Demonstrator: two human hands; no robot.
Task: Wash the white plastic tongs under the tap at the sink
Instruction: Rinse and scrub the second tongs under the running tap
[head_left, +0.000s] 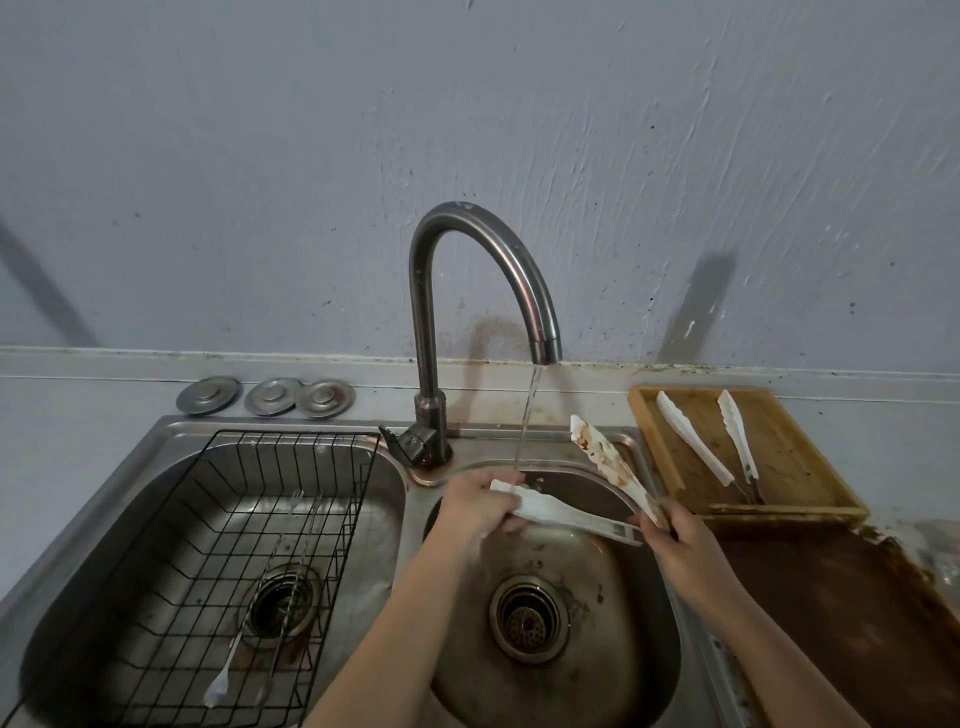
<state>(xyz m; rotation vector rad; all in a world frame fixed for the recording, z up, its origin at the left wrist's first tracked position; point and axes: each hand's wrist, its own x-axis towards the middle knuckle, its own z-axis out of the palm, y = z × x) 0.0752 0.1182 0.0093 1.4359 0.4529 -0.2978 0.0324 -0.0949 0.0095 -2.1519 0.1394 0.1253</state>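
Note:
I hold a pair of white plastic tongs (571, 514) spread open over the right sink basin (628, 665). My right hand (675, 535) grips their hinge end. My left hand (478, 504) wraps the tip of the lower arm, right where the water stream (527, 421) from the curved tap (467, 270) lands. The upper arm (608, 462) points up and away, smeared with brown stains.
A second pair of white tongs (706, 439) lies on a wooden tray (810, 467) right of the sink. A black wire rack (228, 545) with utensils fills the left basin. Three metal drain covers (270, 397) sit behind it. A brown stained board (831, 623) lies at the right.

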